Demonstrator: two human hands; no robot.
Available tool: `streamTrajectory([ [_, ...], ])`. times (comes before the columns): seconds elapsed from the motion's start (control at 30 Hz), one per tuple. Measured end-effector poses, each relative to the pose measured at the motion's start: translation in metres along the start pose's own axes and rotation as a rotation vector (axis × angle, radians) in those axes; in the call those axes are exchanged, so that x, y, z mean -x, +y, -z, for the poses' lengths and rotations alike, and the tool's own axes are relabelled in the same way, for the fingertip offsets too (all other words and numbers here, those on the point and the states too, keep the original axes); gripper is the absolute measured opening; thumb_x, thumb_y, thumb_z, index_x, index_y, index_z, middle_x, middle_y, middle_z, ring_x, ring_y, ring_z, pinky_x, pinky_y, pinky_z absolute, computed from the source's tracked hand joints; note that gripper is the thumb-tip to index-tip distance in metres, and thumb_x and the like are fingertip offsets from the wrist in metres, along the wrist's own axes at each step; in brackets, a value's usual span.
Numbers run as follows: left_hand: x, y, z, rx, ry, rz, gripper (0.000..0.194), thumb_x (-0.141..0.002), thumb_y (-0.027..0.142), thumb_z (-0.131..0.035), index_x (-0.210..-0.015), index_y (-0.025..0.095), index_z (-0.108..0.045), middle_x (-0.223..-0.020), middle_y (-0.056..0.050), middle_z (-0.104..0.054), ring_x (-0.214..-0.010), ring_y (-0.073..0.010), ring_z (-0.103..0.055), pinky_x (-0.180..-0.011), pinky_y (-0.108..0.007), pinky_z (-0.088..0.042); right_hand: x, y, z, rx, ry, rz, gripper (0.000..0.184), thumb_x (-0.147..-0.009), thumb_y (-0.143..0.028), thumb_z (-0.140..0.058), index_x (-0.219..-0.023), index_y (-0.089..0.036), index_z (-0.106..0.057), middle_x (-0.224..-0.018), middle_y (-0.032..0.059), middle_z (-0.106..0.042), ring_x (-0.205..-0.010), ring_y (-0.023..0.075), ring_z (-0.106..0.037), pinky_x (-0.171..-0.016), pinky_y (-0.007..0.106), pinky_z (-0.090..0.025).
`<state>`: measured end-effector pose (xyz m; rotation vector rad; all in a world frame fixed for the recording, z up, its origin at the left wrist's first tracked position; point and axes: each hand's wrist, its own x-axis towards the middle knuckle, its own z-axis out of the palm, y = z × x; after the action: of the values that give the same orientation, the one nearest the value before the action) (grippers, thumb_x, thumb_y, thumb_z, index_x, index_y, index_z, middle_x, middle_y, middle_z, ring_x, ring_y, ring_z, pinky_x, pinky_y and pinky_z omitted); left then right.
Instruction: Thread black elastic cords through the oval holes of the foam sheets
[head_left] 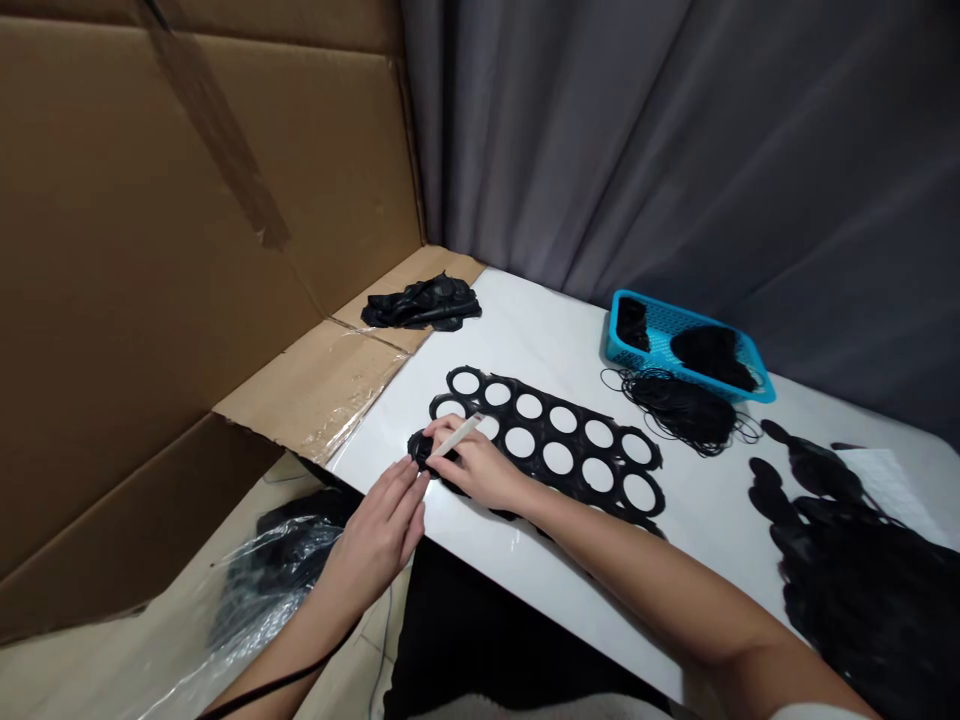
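Note:
A black rubbery-looking sheet with rows of round holes [578, 468] lies on the white table [525, 300], and the white tabletop shows through the holes. My right hand [469, 465] is closed around a slim white pen-like tool [458, 436] at the sheet's left end. Its working end is hidden by my fingers. My left hand [382, 525] rests at the near left corner, fingers stretched out and close together, their tips touching the black edge beside my right fingertips. Both hands cover part of the sheet.
Crumpled black scraps [424, 302] lie on a cardboard flap [322, 385] at the left. A blue basket [652, 345] holds black pieces, with thin black rings [686, 410] before it. Black cut-offs [862, 590] pile up at right. Clear plastic [277, 560] lies below the table's left edge.

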<state>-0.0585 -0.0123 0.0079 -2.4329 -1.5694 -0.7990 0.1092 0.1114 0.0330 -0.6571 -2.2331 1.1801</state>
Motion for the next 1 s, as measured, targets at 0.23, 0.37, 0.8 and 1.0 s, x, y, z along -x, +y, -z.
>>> streamTrajectory([
  [0.23,-0.005,-0.008,0.004,-0.016,-0.097,-0.022,0.036,-0.095,0.013,-0.049,-0.13,0.015,-0.056,-0.13,-0.015,-0.062,-0.127,-0.0298,-0.056,-0.104,-0.047,-0.049,0.0,0.001,0.0,0.041,0.026,0.035,0.016,-0.096,-0.013,-0.049,-0.082,-0.021,-0.053,-0.114,0.0085,-0.06,-0.113,0.0199,-0.057,-0.102,0.038,-0.043],
  [0.37,-0.008,-0.012,0.005,0.01,-0.146,-0.027,0.033,-0.094,0.013,-0.048,-0.126,0.014,-0.058,-0.137,-0.016,-0.058,-0.132,-0.0306,-0.051,-0.106,-0.048,-0.047,0.002,0.001,0.001,0.044,0.014,0.024,0.014,-0.095,-0.015,-0.051,-0.082,-0.021,-0.053,-0.117,0.0089,-0.059,-0.112,0.0203,-0.057,-0.1,0.038,-0.044],
  [0.8,-0.01,-0.012,0.007,0.076,-0.119,-0.004,0.031,-0.097,0.017,-0.047,-0.126,0.015,-0.059,-0.14,-0.015,-0.057,-0.133,-0.0266,-0.052,-0.114,-0.048,-0.04,0.003,-0.001,0.001,-0.001,-0.008,-0.018,0.013,-0.094,-0.018,-0.055,-0.082,-0.02,-0.053,-0.119,0.0088,-0.058,-0.117,0.0203,-0.055,-0.101,0.036,-0.043],
  [1.0,-0.01,-0.012,0.007,0.08,-0.123,0.007,0.031,-0.098,0.018,-0.046,-0.126,0.016,-0.058,-0.139,-0.015,-0.058,-0.132,-0.0269,-0.052,-0.113,-0.05,-0.041,0.002,-0.002,0.001,0.027,-0.012,-0.018,0.011,-0.094,-0.017,-0.055,-0.084,-0.02,-0.054,-0.12,0.0085,-0.056,-0.114,0.0202,-0.056,-0.1,0.037,-0.043],
])
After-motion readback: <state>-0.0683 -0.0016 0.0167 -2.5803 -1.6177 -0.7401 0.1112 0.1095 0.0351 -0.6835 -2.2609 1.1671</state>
